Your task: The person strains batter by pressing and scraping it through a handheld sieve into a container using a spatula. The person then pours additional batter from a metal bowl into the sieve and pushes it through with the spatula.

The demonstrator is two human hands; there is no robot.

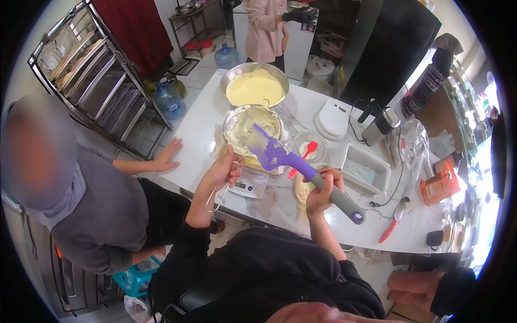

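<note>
My left hand (pixel 226 168) is closed on the wire handle of a metal strainer (pixel 232 129), and the handle's loop hangs below my fingers. Pale cream smears the inside of the strainer, which sits over a container on a white kitchen scale (pixel 247 185). In my right hand (pixel 323 194) is a large purple spatula (pixel 293 161) with a grey handle. Its cream-smeared blade is over the strainer's near right side; whether they touch I cannot tell. Behind the strainer stands a wide metal bowl (pixel 256 86) of pale yellow batter.
Right of the strainer are a glass bowl (pixel 323 156) with a red spatula, a rectangular pan (pixel 366 169), a second scale (pixel 332 117) and a hand mixer (pixel 382 126). A red-handled tool (pixel 395 219) lies near the front right. A co-worker's hand (pixel 167 156) rests on the table's left edge.
</note>
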